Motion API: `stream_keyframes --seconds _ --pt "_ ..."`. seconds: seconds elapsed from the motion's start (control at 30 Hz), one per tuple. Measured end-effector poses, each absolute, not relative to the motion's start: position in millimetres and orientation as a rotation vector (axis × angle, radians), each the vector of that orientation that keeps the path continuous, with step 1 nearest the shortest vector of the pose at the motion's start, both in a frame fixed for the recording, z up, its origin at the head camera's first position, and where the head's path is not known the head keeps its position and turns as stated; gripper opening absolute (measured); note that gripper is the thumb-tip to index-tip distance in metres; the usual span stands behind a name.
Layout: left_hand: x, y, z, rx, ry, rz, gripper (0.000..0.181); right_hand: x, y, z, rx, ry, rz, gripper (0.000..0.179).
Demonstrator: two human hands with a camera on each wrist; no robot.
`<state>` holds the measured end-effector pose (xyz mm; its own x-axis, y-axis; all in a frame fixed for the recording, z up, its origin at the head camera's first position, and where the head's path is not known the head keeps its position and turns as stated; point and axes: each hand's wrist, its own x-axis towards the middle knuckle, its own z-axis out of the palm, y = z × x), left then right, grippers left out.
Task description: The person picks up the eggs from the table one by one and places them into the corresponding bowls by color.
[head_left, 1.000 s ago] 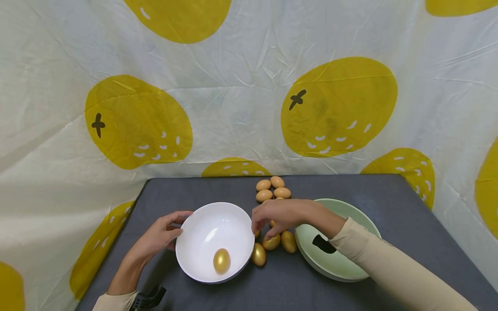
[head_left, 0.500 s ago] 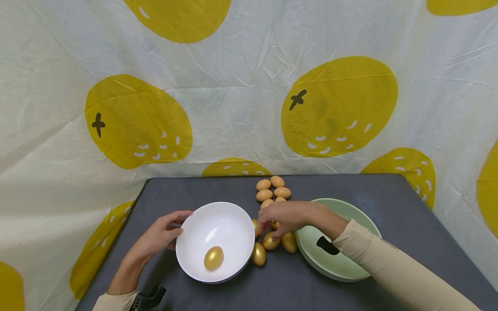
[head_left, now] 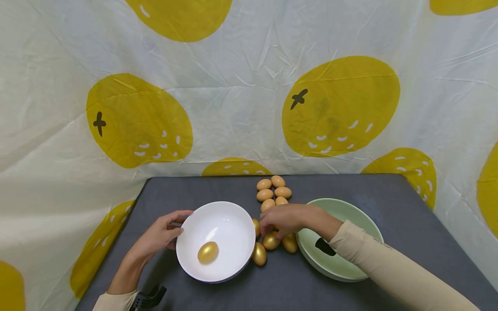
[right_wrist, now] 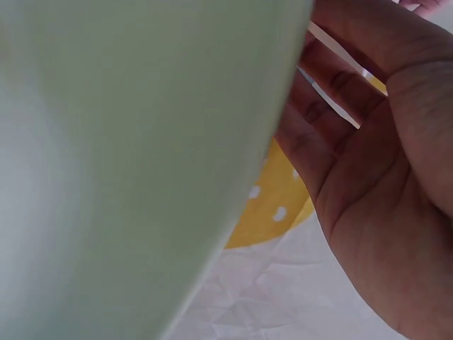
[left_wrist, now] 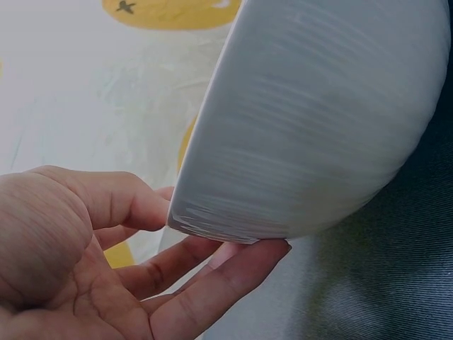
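My left hand [head_left: 165, 231] grips the left side of a white bowl [head_left: 229, 220]; in the left wrist view its thumb meets the rim while the fingers bear on the outer wall of the bowl [left_wrist: 304, 127]. The bowl tilts toward me, one golden egg [head_left: 208, 252] lying inside. Between the bowls, my right hand [head_left: 283, 218] reaches down among several golden eggs, thumb and fingers apart at the upper part of a golden egg [head_left: 271, 241]. In the right wrist view a green bowl [right_wrist: 141, 170] hides the fingertips of the right hand [right_wrist: 382, 163].
The green bowl [head_left: 369, 233] stands right of the eggs, under the right forearm. Other golden eggs lie near it, including one golden egg [head_left: 259, 254] by the white bowl. Several brown eggs [head_left: 265, 195] form two rows toward the back of the dark table [head_left: 194, 188].
The golden egg in the white bowl has rolled left and turned sideways. My right hand has moved slightly right, away from the white bowl's rim. The left hand stays put.
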<state>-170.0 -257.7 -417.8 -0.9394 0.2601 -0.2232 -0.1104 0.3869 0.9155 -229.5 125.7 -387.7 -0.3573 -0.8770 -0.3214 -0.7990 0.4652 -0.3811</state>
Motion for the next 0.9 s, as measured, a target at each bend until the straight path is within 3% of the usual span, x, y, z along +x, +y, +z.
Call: stream_keyframes --seconds 0.9 --pt "-168.8 -257.0 -418.3 0.115 2.325 1.568 0.049 -225.7 115.2 -393.4 -1.396 2.333 -0.003 0.029"
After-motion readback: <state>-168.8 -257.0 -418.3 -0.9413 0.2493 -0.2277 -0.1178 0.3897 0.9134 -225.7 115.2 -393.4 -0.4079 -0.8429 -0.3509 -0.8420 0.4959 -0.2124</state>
